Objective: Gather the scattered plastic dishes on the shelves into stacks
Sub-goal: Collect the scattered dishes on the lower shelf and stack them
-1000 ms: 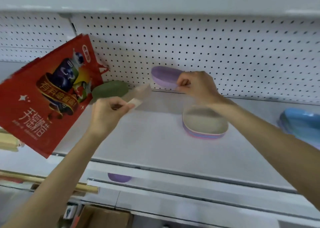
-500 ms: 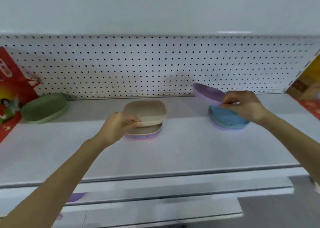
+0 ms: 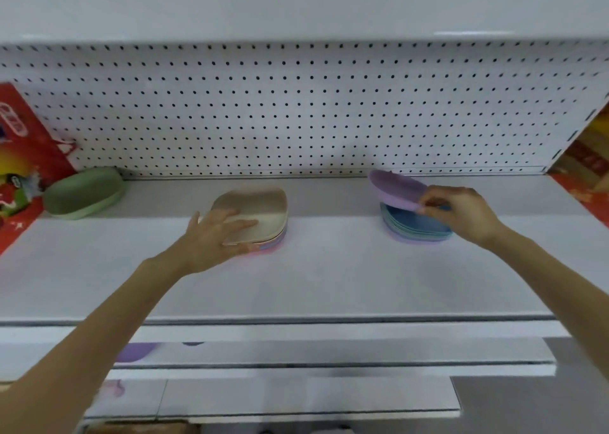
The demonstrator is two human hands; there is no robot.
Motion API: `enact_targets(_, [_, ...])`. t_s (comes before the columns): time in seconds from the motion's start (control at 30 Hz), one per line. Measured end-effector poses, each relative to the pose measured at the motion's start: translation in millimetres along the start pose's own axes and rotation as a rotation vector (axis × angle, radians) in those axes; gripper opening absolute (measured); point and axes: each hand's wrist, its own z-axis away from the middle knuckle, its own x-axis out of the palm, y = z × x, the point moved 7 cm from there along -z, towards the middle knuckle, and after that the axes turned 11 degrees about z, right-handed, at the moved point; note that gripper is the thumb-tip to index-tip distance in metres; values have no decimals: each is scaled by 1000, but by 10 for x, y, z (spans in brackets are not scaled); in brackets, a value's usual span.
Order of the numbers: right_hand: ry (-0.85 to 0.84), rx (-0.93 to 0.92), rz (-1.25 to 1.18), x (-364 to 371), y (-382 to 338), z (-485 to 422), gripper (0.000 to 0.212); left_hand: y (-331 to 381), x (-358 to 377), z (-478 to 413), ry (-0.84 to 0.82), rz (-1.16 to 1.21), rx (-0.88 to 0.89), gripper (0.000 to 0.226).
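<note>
- Head view: white shelf (image 3: pixel 329 275) w/ pegboard (image 3: pixel 296 110) at the back; both bare arms reach in.
- L hand (image 3: pixel 224 232): fingers straight and spread, lying flat on the beige dish (image 3: pixel 257 206), not curled round it.
- Beige dish tops the left stack (image 3: pixel 273 245), mid-shelf; pink and pale blue rims show beneath it.
- R hand (image 3: pixel 461 212): thumb + fingertips pinch the near rim of the purple dish (image 3: pixel 395 186).
- Purple dish is tilted, far edge up, just over the right stack (image 3: pixel 415 229), which is blue dishes w/ a lilac one at the bottom. Whether it touches the stack I can't tell; it's blurry there.
- Green dish (image 3: pixel 84 193) sits alone at rear left, against the red bag (image 3: pixel 19 170), well apart from both stacks.
- Lower shelf: edge of another purple dish (image 3: pixel 135 351), mostly hidden.
</note>
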Motion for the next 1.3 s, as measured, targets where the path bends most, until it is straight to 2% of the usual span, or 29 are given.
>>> enact_targets(0.03, [-13,-12,6,-7,6,12,12,-6,34,6,1,57,-21,71])
enact_targets(0.17, [-110,-85,77,-14,55,60,13,27,132,6,35,180,13,53])
enact_targets(0.3, [-141,-138,183,-92,148,107,9,98,217,-19,-12,254,-67,59])
enact_targets(0.4, [-152,-167,273,-129,205,133,6,254,323,-97,-53,257,-104,52])
enact_targets(0.47, [-182,-186,315,-120,248,150,17,417,414,-179,-62,276,-103,52])
enact_targets(0.53, [-226,-199,341,-96,299,155,24,577,487,-267,-61,209,-101,52])
enact_targets(0.7, [-335,-176,248,15,436,86,19,898,646,-399,-95,129,-109,58])
enact_targets(0.8, [-370,-176,206,103,477,12,52,1048,616,-423,-29,-74,-54,75])
enact_targets(0.87, [-405,-194,237,197,473,-35,65,1093,582,-460,-2,-105,-32,88])
enact_targets(0.97, [-469,-209,312,365,489,-78,66,1090,581,-546,-33,-125,-53,95])
enact_targets(1.1, [-509,-248,201,498,436,-38,57,1139,628,-585,-48,-288,-54,122])
enact_targets(1.3, [-457,-249,193,516,384,-33,52,1130,600,-550,-49,-361,-72,95])
